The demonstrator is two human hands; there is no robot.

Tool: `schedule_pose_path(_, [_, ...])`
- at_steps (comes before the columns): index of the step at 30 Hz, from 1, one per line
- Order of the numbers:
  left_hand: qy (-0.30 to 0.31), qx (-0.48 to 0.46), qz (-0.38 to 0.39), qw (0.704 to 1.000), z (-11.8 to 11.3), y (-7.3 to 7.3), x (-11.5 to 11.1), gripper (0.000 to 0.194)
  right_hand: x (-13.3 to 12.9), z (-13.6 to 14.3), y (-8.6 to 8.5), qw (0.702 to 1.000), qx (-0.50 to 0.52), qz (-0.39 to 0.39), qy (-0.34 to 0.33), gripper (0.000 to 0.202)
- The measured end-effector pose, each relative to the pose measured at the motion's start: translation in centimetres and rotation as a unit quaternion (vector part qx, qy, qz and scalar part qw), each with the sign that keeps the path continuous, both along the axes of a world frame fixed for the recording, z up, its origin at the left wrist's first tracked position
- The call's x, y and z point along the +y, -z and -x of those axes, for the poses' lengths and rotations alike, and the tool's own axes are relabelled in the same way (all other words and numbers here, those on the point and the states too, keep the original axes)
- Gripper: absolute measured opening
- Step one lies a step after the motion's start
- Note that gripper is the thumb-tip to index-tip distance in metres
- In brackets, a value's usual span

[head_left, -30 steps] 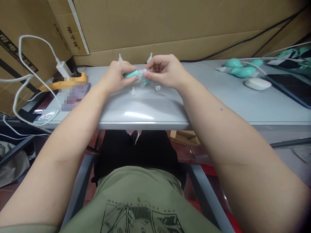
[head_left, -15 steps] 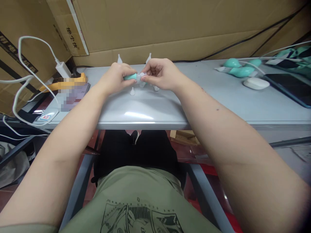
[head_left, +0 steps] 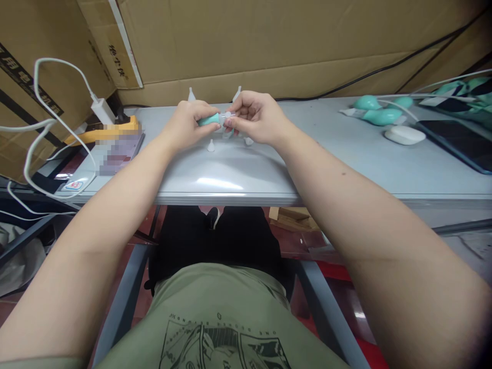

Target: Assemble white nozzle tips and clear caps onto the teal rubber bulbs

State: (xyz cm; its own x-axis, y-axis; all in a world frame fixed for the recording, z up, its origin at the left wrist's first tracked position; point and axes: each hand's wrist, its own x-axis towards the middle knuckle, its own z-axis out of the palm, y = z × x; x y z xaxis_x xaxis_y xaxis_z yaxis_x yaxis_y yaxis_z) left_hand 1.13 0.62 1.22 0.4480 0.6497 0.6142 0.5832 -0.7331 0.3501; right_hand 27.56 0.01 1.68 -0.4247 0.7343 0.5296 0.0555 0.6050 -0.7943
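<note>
At the back of the table, my left hand [head_left: 186, 123] is closed around a teal cylindrical piece [head_left: 208, 120]. A translucent tip [head_left: 222, 119] shows at its right end. My right hand [head_left: 257, 117] pinches a small clear plastic part [head_left: 228, 116] against or very near that tip; whether they are joined I cannot tell. Just in front of my left hand, a small white cone-shaped nozzle [head_left: 211, 146] stands upright. Two taller white nozzles, the left nozzle [head_left: 191, 95] and the right nozzle [head_left: 237, 92], rise behind my hands. Another small white piece [head_left: 248, 141] lies partly hidden under my right hand.
On the right are teal bulbs [head_left: 380, 116], a white oval case [head_left: 405, 135] and a dark phone [head_left: 461, 145]. White cables, a charger [head_left: 103, 110] and a yellow object [head_left: 119, 129] occupy the left. Cardboard [head_left: 230, 46] walls the back; the table edge [head_left: 226, 199] is near my lap.
The view has shifted slightly. The teal piece and the clear part remain together between my hands, with only a small change in my fingers.
</note>
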Motion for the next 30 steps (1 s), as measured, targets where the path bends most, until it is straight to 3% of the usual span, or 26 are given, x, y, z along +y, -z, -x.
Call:
schedule_pose_path(9, [0.015,-0.015,0.007,1.0,0.0,0.0,0.1,0.015,-0.1,0.1,0.0,1.0,-0.001,0.007,0.003,0.046])
schedule_pose_path(16, [0.035,0.042,-0.009,0.998,0.9,0.0,0.7,0.029,-0.5,0.1,-0.1,1.0,-0.016,0.008,-0.003,0.046])
schedule_pose_path(30, [0.017,0.115,-0.072,0.991,1.2,0.4,0.7,0.034,0.8,-0.2,1.0,0.999,-0.01,-0.016,-0.036,0.051])
